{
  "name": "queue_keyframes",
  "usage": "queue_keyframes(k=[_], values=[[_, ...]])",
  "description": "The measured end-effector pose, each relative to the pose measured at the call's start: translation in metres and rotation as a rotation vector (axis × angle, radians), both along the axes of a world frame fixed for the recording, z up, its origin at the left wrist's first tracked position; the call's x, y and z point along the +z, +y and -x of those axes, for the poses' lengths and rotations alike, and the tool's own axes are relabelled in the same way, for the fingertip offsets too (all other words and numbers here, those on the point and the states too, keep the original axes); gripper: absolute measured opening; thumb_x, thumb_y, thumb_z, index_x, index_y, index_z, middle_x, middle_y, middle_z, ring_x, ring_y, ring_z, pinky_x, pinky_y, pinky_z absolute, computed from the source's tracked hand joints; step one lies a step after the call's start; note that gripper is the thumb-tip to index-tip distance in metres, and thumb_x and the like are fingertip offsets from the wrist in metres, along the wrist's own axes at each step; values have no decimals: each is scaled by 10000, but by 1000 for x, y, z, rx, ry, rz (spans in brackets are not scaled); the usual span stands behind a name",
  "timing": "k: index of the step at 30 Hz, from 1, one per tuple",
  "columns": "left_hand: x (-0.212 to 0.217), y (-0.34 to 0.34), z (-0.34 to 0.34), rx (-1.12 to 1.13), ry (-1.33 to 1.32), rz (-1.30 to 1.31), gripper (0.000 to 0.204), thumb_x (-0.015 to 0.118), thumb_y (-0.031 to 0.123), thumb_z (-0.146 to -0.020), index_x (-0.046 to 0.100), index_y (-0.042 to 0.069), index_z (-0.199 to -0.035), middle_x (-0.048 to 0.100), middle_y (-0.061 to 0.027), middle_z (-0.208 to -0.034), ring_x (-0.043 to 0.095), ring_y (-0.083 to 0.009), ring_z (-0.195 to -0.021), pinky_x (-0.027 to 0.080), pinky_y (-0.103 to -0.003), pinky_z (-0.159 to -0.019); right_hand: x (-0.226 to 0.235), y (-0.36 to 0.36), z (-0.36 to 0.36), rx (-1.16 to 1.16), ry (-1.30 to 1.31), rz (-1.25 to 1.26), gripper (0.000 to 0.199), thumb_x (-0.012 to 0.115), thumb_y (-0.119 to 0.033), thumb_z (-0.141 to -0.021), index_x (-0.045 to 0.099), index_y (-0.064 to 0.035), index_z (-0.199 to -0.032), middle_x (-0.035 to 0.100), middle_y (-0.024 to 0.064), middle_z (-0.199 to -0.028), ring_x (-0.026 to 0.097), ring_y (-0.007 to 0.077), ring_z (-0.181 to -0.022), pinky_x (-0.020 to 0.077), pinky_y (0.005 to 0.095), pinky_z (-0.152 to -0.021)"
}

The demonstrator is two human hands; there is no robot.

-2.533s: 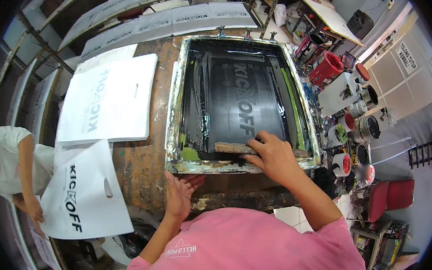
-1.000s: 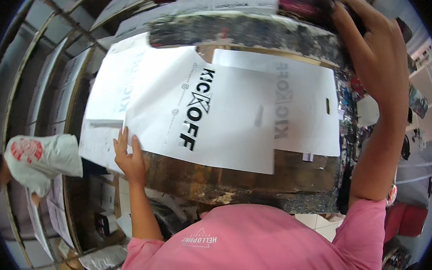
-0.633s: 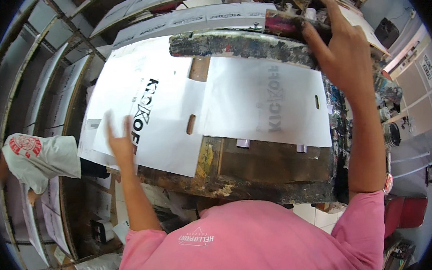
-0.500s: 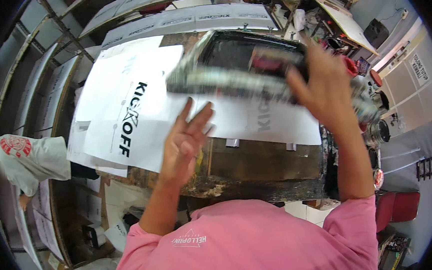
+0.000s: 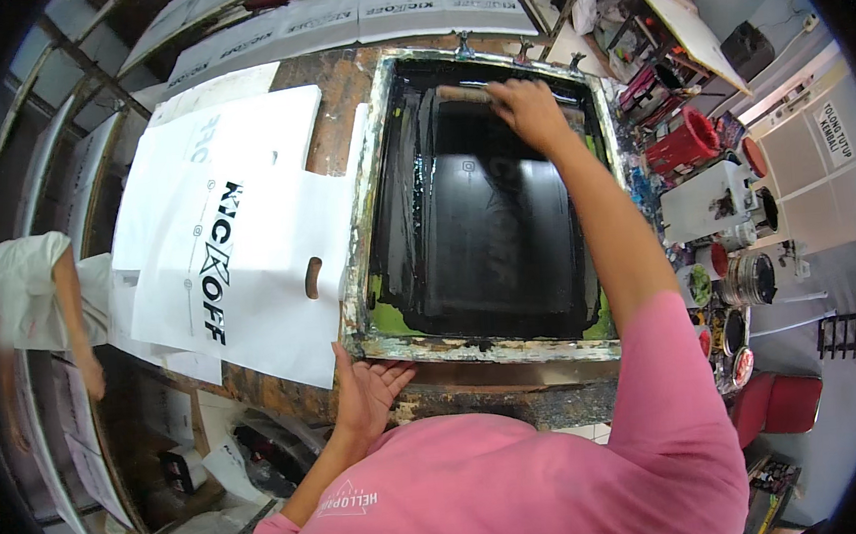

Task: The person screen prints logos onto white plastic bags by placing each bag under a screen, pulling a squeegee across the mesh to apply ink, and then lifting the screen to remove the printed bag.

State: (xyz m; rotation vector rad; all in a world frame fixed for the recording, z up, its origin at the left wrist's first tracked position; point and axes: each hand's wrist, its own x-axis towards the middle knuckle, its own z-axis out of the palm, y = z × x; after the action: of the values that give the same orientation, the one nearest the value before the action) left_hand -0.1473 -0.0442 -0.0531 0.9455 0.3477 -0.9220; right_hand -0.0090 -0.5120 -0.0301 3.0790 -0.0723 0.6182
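Observation:
A screen-printing frame [image 5: 351,272] with a paint-crusted wooden border lies flat on the worktable, its mesh [image 5: 490,233] smeared with black ink. At the far end of the mesh, my right hand [image 5: 531,111] is closed round the wooden handle of a squeegee [image 5: 461,93], whose blade I cannot make out. By the frame's near left corner my left hand [image 5: 369,395] is open, palm up, its fingers stretched along the front edge; whether they touch it I cannot tell. Left of the frame lie overlapping white bags [image 5: 174,255] with black print; the top one has a handle hole.
Clamps [image 5: 463,44] sit along the frame's far edge. Ink tins [image 5: 747,279] and a red bucket [image 5: 683,145] crowd the right side. Racks [image 5: 77,217] with printed sheets stand left and behind. Another person [image 5: 38,294] in a light shirt is at the left racks.
The tilted frame has come down flat over the white bag beneath it. My right hand has moved left onto the squeegee. My left hand has dropped to the frame's near left corner.

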Motion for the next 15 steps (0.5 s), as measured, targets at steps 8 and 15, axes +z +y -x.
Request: queue_keyframes(k=[8, 15], values=[[0, -4, -1, 18, 16, -112, 1014, 266, 823, -931, 372, -46, -1443, 573, -224, -1321, 599, -313, -1196, 476, -448, -1048, -48, 14, -6, -88, -108, 74, 334, 673, -439, -891, 654, -154, -1064, 638, 71, -916, 652, 293, -912, 559, 448, -709], [-11, 1, 0, -33, -44, -84, 1032, 298, 813, -934, 310, -76, -1458, 514, -256, -1366, 572, -342, -1232, 460, -475, -1069, -29, 110, 116, -59, 12, -57, 312, 753, -324, -824, 655, -142, -1058, 614, 62, -919, 627, 283, -894, 548, 429, -698]])
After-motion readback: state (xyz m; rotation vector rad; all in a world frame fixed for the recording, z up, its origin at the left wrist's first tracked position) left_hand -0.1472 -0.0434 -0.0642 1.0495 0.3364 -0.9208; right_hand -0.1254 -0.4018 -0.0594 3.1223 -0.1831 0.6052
